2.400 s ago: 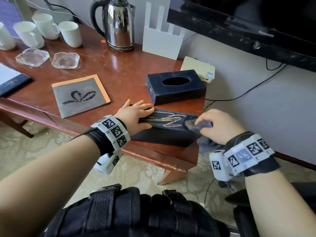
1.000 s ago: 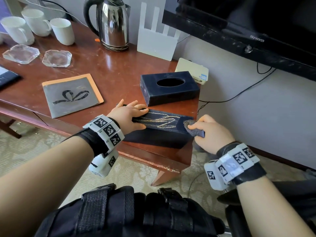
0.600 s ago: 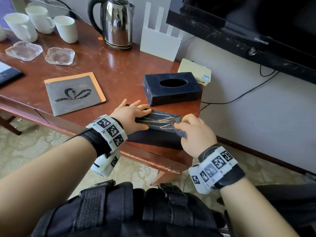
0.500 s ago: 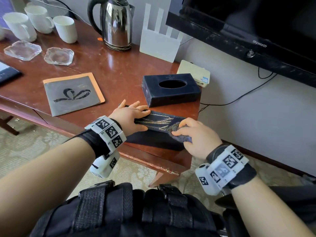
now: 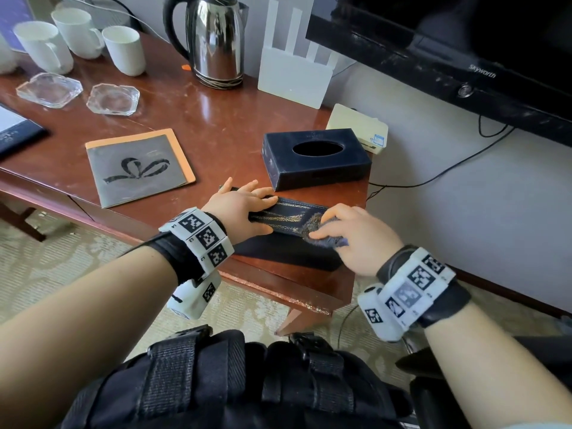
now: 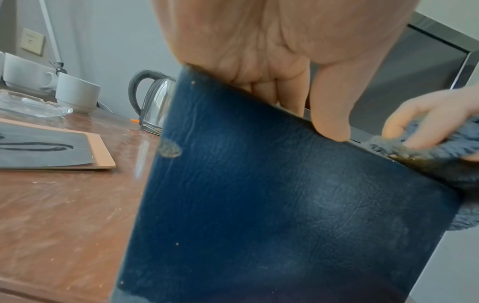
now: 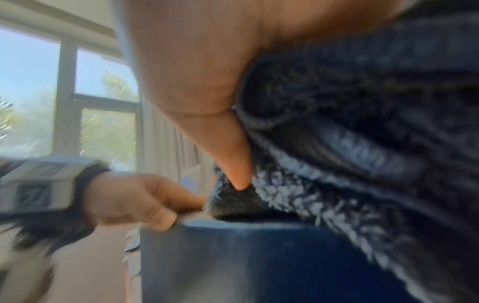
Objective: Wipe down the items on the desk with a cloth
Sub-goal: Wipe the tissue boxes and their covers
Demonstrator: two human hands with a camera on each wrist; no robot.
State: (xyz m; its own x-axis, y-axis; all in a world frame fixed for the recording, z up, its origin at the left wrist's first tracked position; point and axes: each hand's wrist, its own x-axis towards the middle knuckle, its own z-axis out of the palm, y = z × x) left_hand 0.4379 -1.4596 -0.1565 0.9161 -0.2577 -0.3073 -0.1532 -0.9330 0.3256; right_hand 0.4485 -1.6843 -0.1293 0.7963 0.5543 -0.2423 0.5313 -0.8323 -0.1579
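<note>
A dark blue box (image 5: 286,215) with a gold pattern on its top lies at the desk's near right corner. My left hand (image 5: 244,209) grips its left end, fingers laid over the top and thumb against the near side. My right hand (image 5: 362,239) clutches a fluffy grey-blue cloth (image 5: 322,233) and presses it onto the top of the box's right half. In the left wrist view the box's leathery front face (image 6: 272,205) fills the frame, with the cloth (image 6: 427,149) at its top right edge. The blurred right wrist view shows the cloth (image 7: 350,143) bunched under my palm on the box (image 7: 233,256).
Just behind the box stands a dark tissue box (image 5: 315,159). A grey booklet (image 5: 139,168) lies to the left on the wooden desk (image 5: 216,119). At the back are a steel kettle (image 5: 213,41), white cups (image 5: 123,51), glass ashtrays (image 5: 113,99), a white router (image 5: 294,72). A TV (image 5: 464,41) hangs on the right.
My right hand has slid the cloth leftward along the box top from its right end. The left hand has kept its hold on the left end.
</note>
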